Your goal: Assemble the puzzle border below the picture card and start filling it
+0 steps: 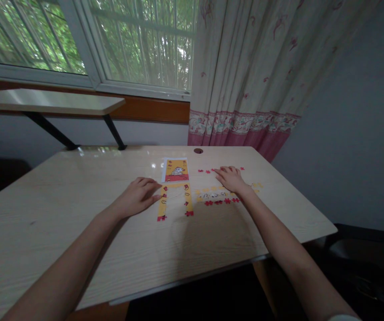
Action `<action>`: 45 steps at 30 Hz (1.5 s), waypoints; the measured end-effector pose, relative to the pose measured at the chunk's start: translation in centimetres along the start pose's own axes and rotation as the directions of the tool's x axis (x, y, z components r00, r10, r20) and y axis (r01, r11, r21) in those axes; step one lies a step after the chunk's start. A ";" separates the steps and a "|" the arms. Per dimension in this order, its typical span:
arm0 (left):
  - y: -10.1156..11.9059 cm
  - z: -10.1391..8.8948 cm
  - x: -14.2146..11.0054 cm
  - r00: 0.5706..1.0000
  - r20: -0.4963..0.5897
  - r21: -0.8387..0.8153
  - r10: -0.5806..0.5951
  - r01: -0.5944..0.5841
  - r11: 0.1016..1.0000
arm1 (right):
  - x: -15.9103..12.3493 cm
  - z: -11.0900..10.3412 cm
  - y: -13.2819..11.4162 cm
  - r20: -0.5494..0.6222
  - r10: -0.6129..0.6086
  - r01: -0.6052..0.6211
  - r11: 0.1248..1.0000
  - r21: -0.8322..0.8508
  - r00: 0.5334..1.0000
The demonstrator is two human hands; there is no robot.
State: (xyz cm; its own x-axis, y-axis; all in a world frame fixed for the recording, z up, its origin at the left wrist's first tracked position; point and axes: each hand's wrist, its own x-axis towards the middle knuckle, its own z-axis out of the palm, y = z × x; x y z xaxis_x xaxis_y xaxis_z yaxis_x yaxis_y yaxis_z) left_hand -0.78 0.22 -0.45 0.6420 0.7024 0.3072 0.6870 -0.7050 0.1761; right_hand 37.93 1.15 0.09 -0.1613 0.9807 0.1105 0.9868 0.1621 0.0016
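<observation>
On the table, a partly assembled jigsaw puzzle (189, 206) forms a yellow border with red lower corners, its middle bare. My left hand (141, 196) rests at its left edge, thumb and fingers apart, with nothing seen in them. Directly above the border lies a reference picture (177, 170) of a white cartoon animal on yellow and red. My right hand (231, 179) reaches over a row of loose red puzzle pieces (208, 171); its outstretched index finger touches or nearly touches one, and the other fingers cover part of the row.
Loose yellow and white pieces (214, 195) lie in rows below my right hand, with a row of red pieces (227, 201) nearest me. A round cable hole (198, 151) is at the table's back edge. A raised shelf (61, 101) stands back left; a curtain (238, 89) hangs behind.
</observation>
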 end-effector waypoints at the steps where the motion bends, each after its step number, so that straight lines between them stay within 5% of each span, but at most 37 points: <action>1: 0.0 0.0 0.0 1.000 0.002 0.000 -0.001 0.001 1.000 | 0.0 0.0 0.0 0.000 -0.006 0.006 1.000 0.009 1.000; 20: 0.3 -0.1 -0.2 0.999 0.051 -0.015 -0.010 0.010 1.000 | -0.1 0.0 1.9 -0.034 0.013 -0.011 0.997 0.078 0.999; 31: 0.0 0.2 -0.1 0.999 0.049 -0.017 0.012 -0.011 1.000 | -0.6 0.4 9.5 -0.056 0.310 -0.304 0.948 0.096 0.949; 45: 0.3 0.1 -0.2 0.998 0.066 -0.027 0.005 -0.004 1.000 | -0.6 0.7 10.1 0.002 0.323 -0.322 0.945 0.051 0.947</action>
State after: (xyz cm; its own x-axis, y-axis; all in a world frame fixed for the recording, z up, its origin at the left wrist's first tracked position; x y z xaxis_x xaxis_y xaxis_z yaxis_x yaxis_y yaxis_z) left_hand -0.67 -0.08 -0.55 0.6666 0.7036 0.2459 0.6753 -0.7098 0.2002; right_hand 48.01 2.25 -0.67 0.1655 0.9808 0.1030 0.9839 -0.1572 -0.0844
